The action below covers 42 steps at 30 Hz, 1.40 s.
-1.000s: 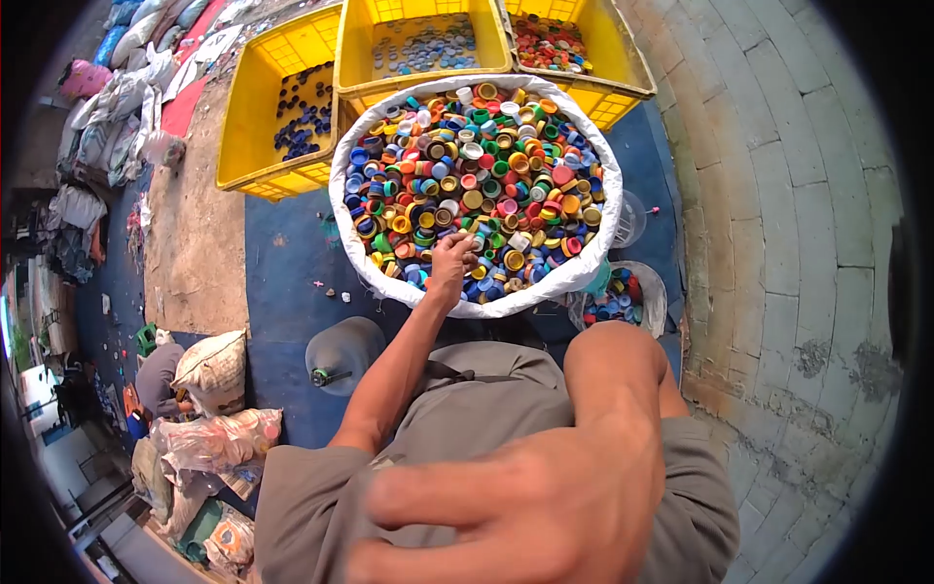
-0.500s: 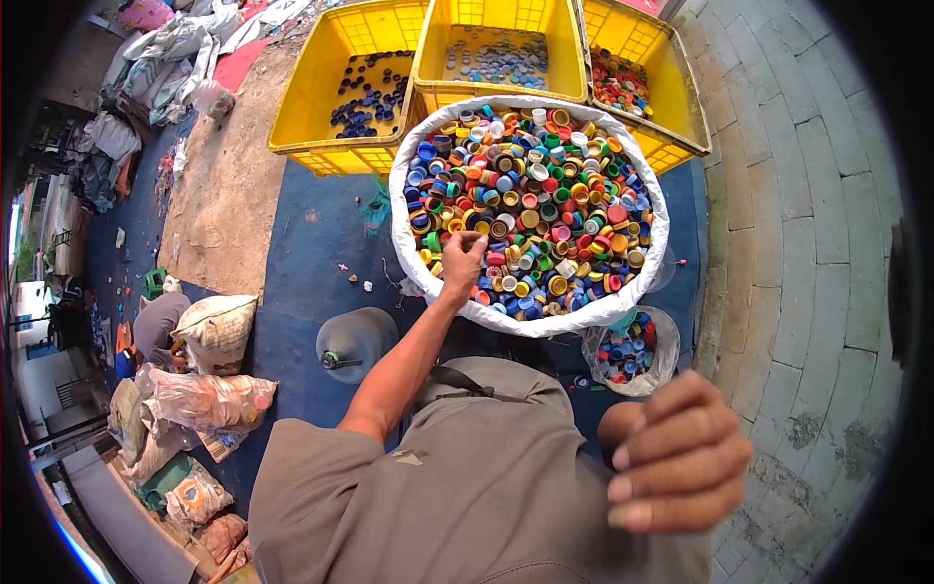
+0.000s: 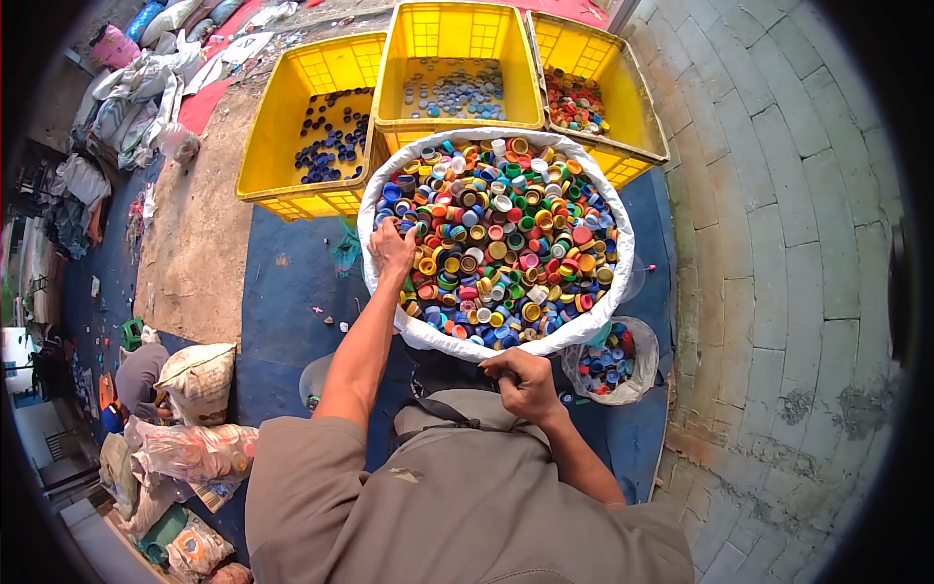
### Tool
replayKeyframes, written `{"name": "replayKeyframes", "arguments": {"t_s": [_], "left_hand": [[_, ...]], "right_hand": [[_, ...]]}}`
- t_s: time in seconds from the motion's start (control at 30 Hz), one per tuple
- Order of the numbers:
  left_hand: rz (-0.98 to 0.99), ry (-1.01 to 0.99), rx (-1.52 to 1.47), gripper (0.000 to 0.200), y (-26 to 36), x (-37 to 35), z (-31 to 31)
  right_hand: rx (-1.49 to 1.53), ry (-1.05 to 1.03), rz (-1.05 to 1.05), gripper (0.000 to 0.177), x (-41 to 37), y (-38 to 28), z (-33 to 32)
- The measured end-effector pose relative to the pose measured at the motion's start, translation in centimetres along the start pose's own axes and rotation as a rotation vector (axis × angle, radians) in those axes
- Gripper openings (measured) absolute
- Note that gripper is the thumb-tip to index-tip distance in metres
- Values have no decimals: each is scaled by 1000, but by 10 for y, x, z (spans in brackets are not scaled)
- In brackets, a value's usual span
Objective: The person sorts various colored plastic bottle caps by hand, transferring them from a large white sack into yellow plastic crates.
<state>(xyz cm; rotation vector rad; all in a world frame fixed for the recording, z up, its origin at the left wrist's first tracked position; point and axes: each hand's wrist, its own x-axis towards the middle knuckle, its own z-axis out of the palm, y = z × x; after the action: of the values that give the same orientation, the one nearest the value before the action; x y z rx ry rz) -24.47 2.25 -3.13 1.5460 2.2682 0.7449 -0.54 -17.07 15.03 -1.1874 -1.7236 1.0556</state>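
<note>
Many mixed-colour plastic bottle caps fill a large round container with a white fabric rim in front of me. My left hand reaches over its left side, fingers curled down on the caps and closed around a bottle cap that they partly cover. Close to my body, my right hand is closed just at the near rim. Its fingers are folded in, and whatever they may hold is hidden.
Behind the container stand a yellow crate with dark blue caps, another with light blue caps and a third with red and orange caps. A clear bag of caps sits at right. Stuffed sacks lie at left.
My left hand has moved left across the caps toward the container's left rim. My right hand has come from the raised right side in to the near rim. The view has shifted.
</note>
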Motion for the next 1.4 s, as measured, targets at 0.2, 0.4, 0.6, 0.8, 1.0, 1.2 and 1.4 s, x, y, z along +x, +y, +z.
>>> {"name": "replayKeyframes", "arguments": {"t_s": [0.2,0.4,0.6,0.8,1.0,1.2,1.4], "left_hand": [[-136,-83,-99,44,0,1,-1],[-32,55,-424,36,6,-15,-5],[14,-28,-553,34,19,-36,-23],[-27,-32,-788,38,32,-75,-45],[-457,-263,-1413,22,13,-114,-68],[-759,-239,-1736,11,-18,-145,-76],[-807,-240,-1676,8,-39,-162,-96]], "right_hand": [[-54,8,7,30,11,11,-3],[-59,-7,38,30,23,16,-2],[-61,-62,53,32,26,29,4],[-21,-109,91,30,31,56,14],[-68,-42,205,29,78,106,49],[-433,66,22,40,148,122,102],[-604,28,33,50,199,133,151]]}}
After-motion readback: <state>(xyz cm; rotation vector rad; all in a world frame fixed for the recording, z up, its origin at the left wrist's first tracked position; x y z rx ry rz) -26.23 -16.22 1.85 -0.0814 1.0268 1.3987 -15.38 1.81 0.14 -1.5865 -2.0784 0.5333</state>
